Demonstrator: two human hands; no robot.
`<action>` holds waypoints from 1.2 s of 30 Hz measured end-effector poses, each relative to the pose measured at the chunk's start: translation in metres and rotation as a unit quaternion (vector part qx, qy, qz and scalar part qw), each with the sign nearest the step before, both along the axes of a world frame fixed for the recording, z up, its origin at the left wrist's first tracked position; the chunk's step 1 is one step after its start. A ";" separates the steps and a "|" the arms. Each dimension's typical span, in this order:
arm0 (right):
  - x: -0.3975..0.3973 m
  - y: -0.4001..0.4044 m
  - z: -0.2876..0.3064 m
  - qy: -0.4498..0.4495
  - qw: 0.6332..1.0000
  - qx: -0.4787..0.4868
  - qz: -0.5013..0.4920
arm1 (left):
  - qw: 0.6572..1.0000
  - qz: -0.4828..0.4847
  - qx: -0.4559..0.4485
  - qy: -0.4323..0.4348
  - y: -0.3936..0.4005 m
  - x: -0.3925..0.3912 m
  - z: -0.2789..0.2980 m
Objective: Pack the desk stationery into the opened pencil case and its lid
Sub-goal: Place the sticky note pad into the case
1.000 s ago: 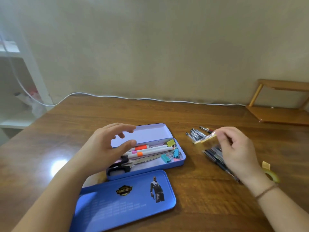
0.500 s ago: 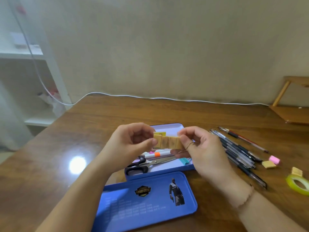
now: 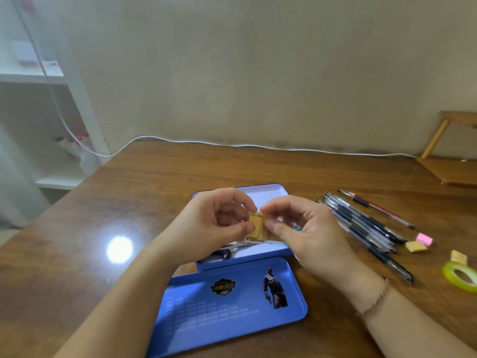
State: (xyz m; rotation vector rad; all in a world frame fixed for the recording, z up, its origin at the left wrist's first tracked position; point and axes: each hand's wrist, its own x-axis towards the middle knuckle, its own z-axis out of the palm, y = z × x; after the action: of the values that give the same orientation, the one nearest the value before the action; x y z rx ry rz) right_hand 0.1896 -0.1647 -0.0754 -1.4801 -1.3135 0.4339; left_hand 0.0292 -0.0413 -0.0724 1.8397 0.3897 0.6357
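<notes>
My left hand (image 3: pixel 214 223) and my right hand (image 3: pixel 302 228) pinch a small yellow block (image 3: pixel 258 226) between their fingertips, held above the open blue pencil case (image 3: pixel 263 193). Scissors (image 3: pixel 224 251) lie in the case, mostly hidden by my hands. The blue lid (image 3: pixel 232 306) with a printed figure lies flat on the desk in front of the case. A bundle of dark pens (image 3: pixel 361 223) rests to the right.
A pink eraser (image 3: pixel 424 239), a yellow piece (image 3: pixel 415 247) and another yellow piece (image 3: pixel 458 257) lie past the pens. A roll of yellow tape (image 3: pixel 460 276) sits at the right edge. A white cable (image 3: pixel 232 145) runs along the wall, a wooden stand (image 3: pixel 449 166) far right.
My right hand brought the yellow block from over the pens to above the case, and my left hand took hold too. The strip of pieces is now folded into a compact block.
</notes>
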 end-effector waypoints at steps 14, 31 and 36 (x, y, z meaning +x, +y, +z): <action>-0.012 0.016 -0.024 -0.207 0.977 -0.042 0.035 | 0.931 0.123 0.298 0.173 0.015 -0.002 -0.014; -0.001 -0.001 -0.019 -0.437 0.898 -0.058 0.007 | 0.939 0.010 0.268 0.216 0.021 -0.013 -0.014; 0.000 -0.006 -0.018 -0.426 0.903 -0.059 0.027 | 0.923 -0.032 0.277 0.267 0.022 -0.014 -0.014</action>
State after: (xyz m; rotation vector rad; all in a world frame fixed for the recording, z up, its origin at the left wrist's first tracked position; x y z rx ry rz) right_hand 0.1893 -0.1702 -0.0930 -1.8235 -2.0321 -0.1478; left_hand 0.0152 -0.0188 -0.0868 2.5652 0.5376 0.1856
